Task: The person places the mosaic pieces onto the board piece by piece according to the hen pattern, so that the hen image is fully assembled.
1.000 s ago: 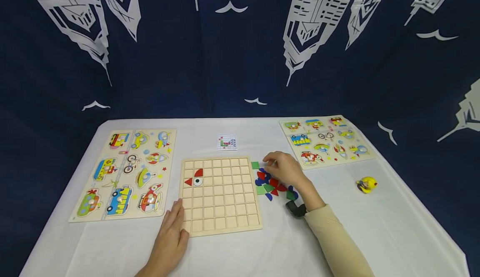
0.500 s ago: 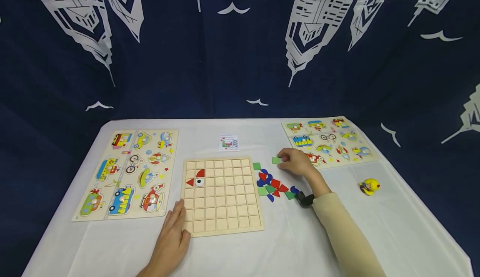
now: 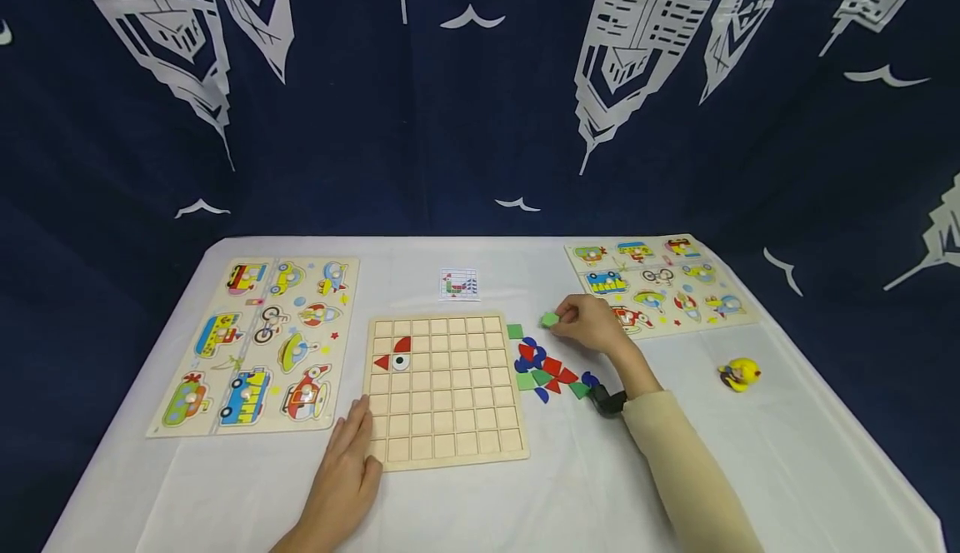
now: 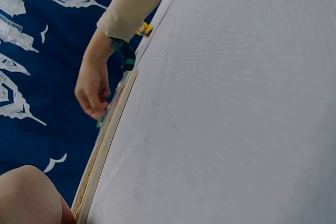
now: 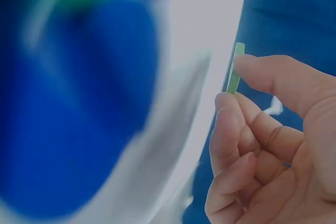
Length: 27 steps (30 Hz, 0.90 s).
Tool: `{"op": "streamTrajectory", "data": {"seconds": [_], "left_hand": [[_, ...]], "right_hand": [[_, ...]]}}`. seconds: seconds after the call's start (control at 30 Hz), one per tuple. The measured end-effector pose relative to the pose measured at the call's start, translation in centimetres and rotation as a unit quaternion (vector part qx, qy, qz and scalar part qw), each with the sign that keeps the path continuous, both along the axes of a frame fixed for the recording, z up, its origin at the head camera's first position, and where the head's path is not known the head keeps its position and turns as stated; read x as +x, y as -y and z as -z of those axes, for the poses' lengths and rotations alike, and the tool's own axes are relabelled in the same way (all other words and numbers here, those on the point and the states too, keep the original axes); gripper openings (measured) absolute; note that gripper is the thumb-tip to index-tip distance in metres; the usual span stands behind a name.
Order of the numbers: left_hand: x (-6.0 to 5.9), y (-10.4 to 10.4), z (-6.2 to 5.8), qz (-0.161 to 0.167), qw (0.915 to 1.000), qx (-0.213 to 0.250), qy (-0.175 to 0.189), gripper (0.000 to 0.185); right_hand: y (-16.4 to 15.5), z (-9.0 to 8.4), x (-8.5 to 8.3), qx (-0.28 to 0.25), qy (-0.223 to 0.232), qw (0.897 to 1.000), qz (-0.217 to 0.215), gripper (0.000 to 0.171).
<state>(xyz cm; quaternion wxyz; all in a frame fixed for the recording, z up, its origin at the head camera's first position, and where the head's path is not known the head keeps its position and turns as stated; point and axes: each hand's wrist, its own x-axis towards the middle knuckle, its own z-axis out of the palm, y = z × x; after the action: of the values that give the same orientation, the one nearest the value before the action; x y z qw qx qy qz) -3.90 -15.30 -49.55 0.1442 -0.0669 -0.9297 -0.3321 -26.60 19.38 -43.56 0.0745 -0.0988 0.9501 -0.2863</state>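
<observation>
Leftmost, your left hand [image 3: 347, 471] lies flat, fingers straight, touching the grid board's [image 3: 444, 388] near-left corner. Board sits between your hands, nearer the left. Your right hand [image 3: 592, 325] pinches a green tile [image 3: 550, 319] between thumb and fingertips, just right of the board's far corner; seen edge-on, its flat face tilts, with no clear long axis.

Even, bright light fell on the table [image 3: 525, 503] with faint shadows; the head view bowed at its edges, the right wrist view blurred up close
</observation>
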Motion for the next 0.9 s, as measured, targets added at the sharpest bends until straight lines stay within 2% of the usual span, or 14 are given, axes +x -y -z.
{"op": "streamTrajectory", "data": {"seconds": [0.17, 0.4, 0.67, 0.9], "left_hand": [[-0.1, 0.1, 0.0, -0.002, 1.0000, -0.001, 0.003, 0.054], [-0.2, 0.0, -0.1, 0.007, 0.9999, 0.007, -0.007, 0.054], [-0.1, 0.0, -0.2, 0.008, 0.9999, 0.003, 0.007, 0.055], [0.0, -0.1, -0.4, 0.009, 0.9993, 0.009, 0.036, 0.055]], "right_hand": [[3.6, -0.8, 1.9, -0.030, -0.038, 0.998, -0.051, 0.019], [10.5, -1.5, 5.0, -0.049, -0.068, 0.985, -0.149, 0.016], [16.8, -1.4, 7.4, -0.011, -0.062, 0.973, -0.222, 0.018], [19.0, -0.7, 7.8, 0.024, -0.055, 0.967, -0.246, 0.016]]}}
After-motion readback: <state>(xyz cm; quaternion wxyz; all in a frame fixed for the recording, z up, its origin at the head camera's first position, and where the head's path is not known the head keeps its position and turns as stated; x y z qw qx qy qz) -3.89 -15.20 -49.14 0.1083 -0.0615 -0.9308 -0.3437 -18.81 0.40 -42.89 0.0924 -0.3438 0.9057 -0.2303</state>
